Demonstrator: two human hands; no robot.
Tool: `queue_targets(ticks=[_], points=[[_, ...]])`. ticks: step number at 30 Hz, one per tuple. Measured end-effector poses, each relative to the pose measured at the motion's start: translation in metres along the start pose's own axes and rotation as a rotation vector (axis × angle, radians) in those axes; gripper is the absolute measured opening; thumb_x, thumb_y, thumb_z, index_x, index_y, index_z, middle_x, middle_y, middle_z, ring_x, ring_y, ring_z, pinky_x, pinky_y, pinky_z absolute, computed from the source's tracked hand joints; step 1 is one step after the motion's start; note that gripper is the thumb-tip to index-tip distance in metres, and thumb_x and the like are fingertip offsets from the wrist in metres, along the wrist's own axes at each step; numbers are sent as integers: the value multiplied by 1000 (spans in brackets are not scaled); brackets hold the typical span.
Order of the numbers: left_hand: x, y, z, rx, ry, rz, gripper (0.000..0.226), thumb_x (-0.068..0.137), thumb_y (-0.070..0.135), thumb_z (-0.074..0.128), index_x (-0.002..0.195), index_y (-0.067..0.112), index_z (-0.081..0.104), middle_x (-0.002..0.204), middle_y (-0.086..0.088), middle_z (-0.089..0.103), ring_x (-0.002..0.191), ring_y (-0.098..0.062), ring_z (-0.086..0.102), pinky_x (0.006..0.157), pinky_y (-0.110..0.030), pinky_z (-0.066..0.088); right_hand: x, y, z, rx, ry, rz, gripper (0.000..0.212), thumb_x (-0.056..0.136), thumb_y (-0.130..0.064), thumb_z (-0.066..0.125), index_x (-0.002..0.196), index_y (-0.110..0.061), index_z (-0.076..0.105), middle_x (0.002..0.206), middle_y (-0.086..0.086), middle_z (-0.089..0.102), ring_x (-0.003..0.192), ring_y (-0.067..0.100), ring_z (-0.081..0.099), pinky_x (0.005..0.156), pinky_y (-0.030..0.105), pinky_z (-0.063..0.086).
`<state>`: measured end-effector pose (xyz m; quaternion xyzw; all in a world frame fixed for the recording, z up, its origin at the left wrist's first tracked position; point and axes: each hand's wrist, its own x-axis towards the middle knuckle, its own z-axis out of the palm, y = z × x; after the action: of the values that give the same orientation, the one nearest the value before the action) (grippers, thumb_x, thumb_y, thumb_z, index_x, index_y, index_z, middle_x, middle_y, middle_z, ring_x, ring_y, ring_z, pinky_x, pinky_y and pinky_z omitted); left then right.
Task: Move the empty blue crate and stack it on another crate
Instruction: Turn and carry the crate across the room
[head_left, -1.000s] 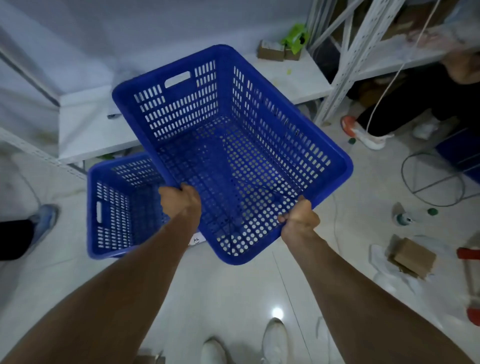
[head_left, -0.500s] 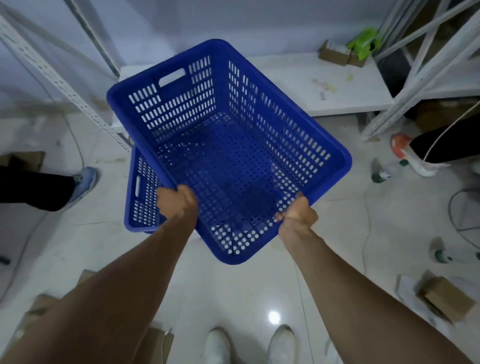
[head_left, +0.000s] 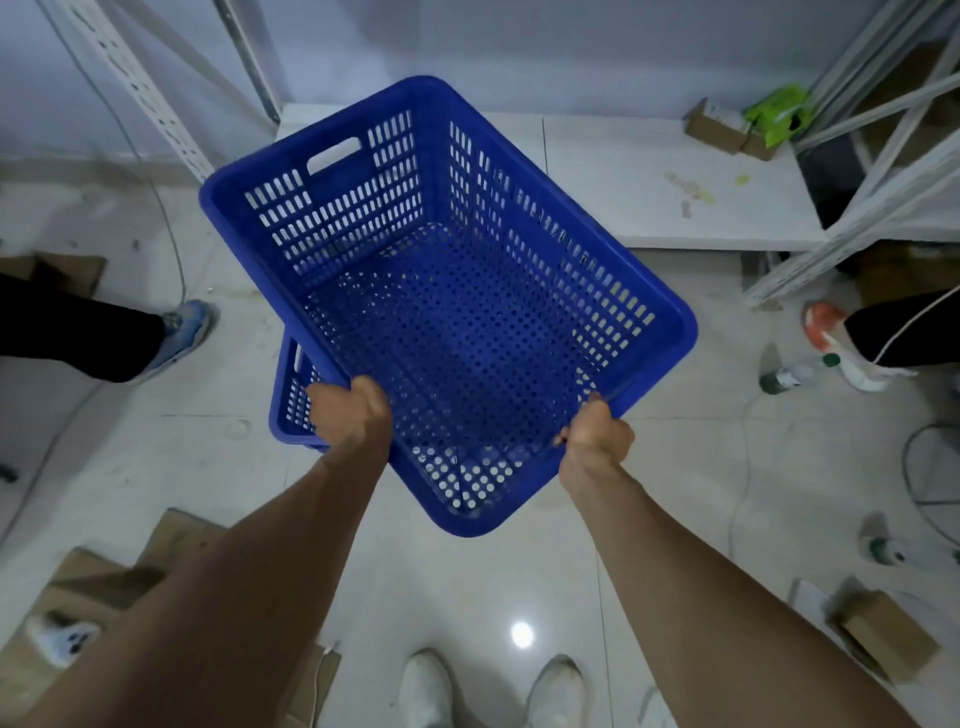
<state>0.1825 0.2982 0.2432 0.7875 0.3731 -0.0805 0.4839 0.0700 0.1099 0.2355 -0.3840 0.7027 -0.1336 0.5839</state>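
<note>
Hands first: the left hand (head_left: 349, 415) and right hand (head_left: 597, 434) each clench the near rim of the empty crate (head_left: 447, 312), held tilted in the air above the floor (head_left: 467, 582). Beneath its left side, mostly hidden, sits the second crate (head_left: 292, 400). Lifting looks done; lining up over that lower crate and setting down remain.
</note>
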Motion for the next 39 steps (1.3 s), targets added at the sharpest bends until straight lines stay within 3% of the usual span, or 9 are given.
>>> queue_targets(ticks=[2,6,12,19,26,29,32,35,39], points=[[2,2,-2,49,-28,7,39,86,15,55,125,13,56,106,-3,60,93,-28,61,89,-43,55,4,1,-2,-40,5,-26,28,93,-27,53,75,-7,62,61,6,62,41,18,50,47,29,48],[13,11,-18,191,-156,19,35,86,21,54,121,15,56,102,-6,60,91,-35,64,84,-52,59,10,-2,-7,-135,-1,-63,24,90,-30,57,88,-8,67,75,6,68,54,20,59,57,33,54],[37,40,-38,498,-288,171,35,86,36,52,108,10,59,97,-12,64,76,-32,62,69,-40,54,8,-16,-8,-240,-7,-60,41,80,-22,57,118,-7,51,104,12,65,85,31,64,80,46,59],[59,82,-48,545,-277,156,57,75,40,50,119,5,58,111,-19,66,93,-42,64,89,-47,56,18,-19,-10,-264,-64,-2,54,68,-33,56,116,-11,55,99,10,67,82,30,67,76,49,60],[76,98,-37,584,-247,217,73,68,41,55,132,8,46,121,-22,60,100,-45,63,90,-55,56,-11,-15,-12,-255,-34,74,47,83,-24,62,122,-4,44,107,10,59,87,29,60,77,40,56],[68,106,-34,701,-243,355,67,74,35,59,135,9,44,129,-21,52,106,-45,59,92,-53,54,-33,-9,-13,-607,229,-375,51,78,-16,67,120,1,43,120,17,50,104,36,52,85,47,49],[60,106,-29,937,-301,605,57,84,23,61,135,4,47,138,-22,46,118,-46,53,96,-50,50,-51,5,-6,-792,213,-941,61,72,-15,71,126,-2,47,129,14,50,113,33,48,94,47,43],[59,103,-26,1145,-493,747,68,81,13,62,146,16,42,147,-15,40,132,-40,43,103,-50,46,-76,15,13,-870,-37,-1017,56,79,-28,71,126,-7,49,126,8,52,112,28,50,93,45,44],[58,93,-29,1480,-662,933,90,74,16,70,152,34,30,159,1,29,145,-29,27,110,-52,39,-106,43,49,-1010,-312,-804,69,86,-60,52,132,-9,46,133,5,49,120,26,46,97,47,43]])
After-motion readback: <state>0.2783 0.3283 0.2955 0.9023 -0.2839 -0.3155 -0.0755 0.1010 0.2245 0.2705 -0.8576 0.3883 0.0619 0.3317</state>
